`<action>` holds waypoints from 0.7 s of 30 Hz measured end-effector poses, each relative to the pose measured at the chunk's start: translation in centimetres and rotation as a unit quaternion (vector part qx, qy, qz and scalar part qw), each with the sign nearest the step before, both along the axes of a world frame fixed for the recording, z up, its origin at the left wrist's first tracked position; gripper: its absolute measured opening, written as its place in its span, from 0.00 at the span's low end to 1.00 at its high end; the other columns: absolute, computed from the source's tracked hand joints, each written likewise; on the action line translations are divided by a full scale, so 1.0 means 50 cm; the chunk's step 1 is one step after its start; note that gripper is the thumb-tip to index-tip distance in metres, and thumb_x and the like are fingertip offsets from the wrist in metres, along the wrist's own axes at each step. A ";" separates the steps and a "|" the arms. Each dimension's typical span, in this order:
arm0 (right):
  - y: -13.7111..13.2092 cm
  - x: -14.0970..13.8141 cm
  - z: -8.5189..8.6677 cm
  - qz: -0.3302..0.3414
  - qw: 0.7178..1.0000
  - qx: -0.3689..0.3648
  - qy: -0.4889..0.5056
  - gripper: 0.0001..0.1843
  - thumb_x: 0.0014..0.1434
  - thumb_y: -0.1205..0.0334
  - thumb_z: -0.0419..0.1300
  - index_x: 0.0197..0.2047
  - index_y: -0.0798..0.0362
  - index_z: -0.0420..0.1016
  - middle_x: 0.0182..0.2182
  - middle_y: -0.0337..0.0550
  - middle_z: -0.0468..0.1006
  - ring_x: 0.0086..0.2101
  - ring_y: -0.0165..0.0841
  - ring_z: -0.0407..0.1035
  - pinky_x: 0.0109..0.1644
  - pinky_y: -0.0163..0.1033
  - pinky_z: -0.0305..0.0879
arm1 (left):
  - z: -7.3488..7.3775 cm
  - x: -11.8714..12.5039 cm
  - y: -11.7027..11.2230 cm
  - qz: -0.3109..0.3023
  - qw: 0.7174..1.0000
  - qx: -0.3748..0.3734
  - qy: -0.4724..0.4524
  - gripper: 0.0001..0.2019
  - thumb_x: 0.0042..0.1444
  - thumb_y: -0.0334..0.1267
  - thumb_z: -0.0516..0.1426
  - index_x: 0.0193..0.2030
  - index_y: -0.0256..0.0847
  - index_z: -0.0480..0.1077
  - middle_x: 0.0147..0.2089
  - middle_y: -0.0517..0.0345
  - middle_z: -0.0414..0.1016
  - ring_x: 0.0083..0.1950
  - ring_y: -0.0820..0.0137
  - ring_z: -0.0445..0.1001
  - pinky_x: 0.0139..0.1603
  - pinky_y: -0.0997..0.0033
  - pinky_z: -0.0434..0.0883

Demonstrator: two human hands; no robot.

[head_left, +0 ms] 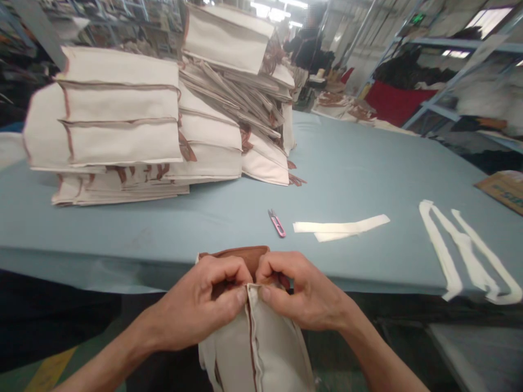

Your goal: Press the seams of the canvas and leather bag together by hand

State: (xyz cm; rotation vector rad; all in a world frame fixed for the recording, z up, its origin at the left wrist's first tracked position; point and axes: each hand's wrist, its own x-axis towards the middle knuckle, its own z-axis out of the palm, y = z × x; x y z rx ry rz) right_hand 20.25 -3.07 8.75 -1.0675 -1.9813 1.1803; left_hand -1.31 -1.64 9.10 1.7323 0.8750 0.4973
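Observation:
A cream fabric bag [280, 348] with brown edging and a brown upper part hangs at the table's front edge. My left hand [204, 299] pinches the bag's top left of its middle seam, thumb on the cloth. On the other side of that seam, my right hand [300, 291] grips the same edge with curled fingers. Both hands sit close together, thumbs nearly meeting at the seam. A pair of pink thread snips [277, 224] lies on the table just beyond them. Whatever lies under the curled fingers is hidden.
Stacks of cream bag pieces [122, 103] with brown trim stand on the blue-green table [347, 169] at the back left. Cream strips [343, 226] lie right of the snips, more white strips [449, 239] further right. A cardboard piece [504, 190] sits at the right edge.

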 end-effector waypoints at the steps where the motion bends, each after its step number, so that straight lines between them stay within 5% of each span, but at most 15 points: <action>1: -0.001 -0.002 0.005 -0.004 1.000 0.015 -0.006 0.06 0.56 0.68 0.59 0.29 0.52 0.68 0.24 0.31 0.66 0.25 0.26 0.58 0.31 0.32 0.53 | 0.006 0.001 -0.001 0.002 0.999 0.041 0.011 0.10 0.58 0.37 0.53 0.26 0.40 0.66 0.24 0.68 0.61 0.26 0.76 0.60 0.27 0.77 0.58; 6: -0.009 -0.014 0.029 -0.022 0.997 0.063 -0.029 0.07 0.56 0.69 0.59 0.28 0.51 0.66 0.23 0.30 0.65 0.25 0.26 0.58 0.32 0.32 0.53 | 0.017 -0.001 -0.004 -0.005 0.976 0.218 0.011 0.08 0.55 0.28 0.51 0.26 0.41 0.62 0.22 0.72 0.56 0.23 0.79 0.55 0.26 0.78 0.53; 13: -0.022 -0.037 0.037 -0.036 0.991 0.096 -0.081 0.08 0.53 0.68 0.58 0.28 0.50 0.61 0.23 0.31 0.64 0.25 0.27 0.56 0.32 0.35 0.50 | 0.005 -0.005 -0.001 -0.002 0.966 0.259 -0.011 0.11 0.53 0.26 0.49 0.25 0.42 0.53 0.23 0.72 0.48 0.23 0.79 0.49 0.24 0.77 0.50; 21: -0.019 -0.044 0.032 -0.055 0.984 0.117 -0.119 0.13 0.52 0.68 0.59 0.26 0.49 0.56 0.21 0.31 0.63 0.24 0.28 0.55 0.31 0.37 0.47 | 0.015 -0.033 0.002 -0.034 0.969 0.236 0.058 0.09 0.58 0.23 0.53 0.34 0.42 0.67 0.30 0.68 0.71 0.29 0.77 0.68 0.31 0.76 0.60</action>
